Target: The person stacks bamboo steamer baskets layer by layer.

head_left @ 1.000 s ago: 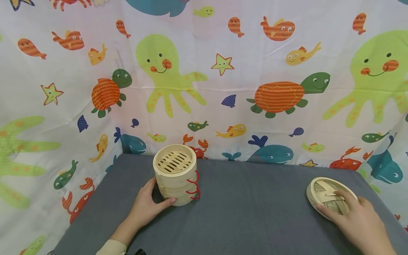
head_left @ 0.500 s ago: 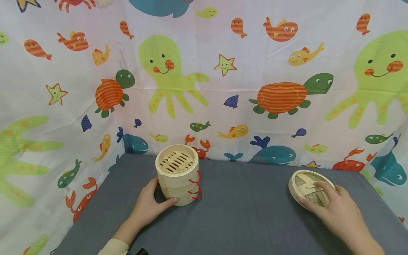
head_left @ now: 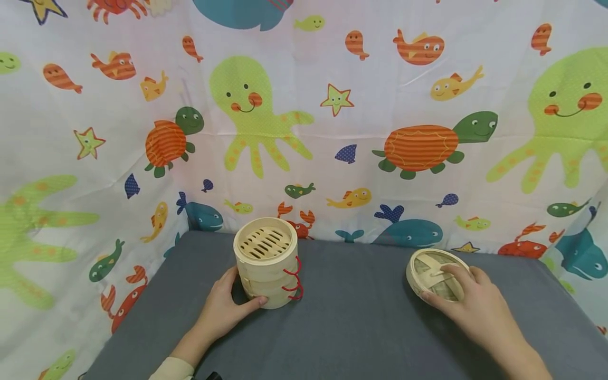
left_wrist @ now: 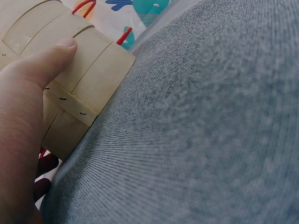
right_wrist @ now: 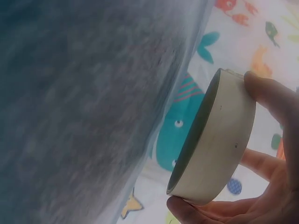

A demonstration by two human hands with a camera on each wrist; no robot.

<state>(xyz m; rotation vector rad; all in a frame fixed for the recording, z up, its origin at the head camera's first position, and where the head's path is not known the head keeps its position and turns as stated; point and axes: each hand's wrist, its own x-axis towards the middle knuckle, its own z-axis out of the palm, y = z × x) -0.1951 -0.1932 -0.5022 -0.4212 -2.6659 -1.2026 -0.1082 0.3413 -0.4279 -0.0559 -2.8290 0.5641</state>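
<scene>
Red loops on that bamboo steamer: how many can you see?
3, one above another down the right side of the steamer stack, one per tier: top, middle, bottom. The far side may hide more.

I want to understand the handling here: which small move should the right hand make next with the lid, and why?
Probably carry the lid further left toward the steamer stack and over its top. The right hand grips the lid clear of the grey table, the stack's slatted top is uncovered, and the left hand holds the stack steady.
</scene>
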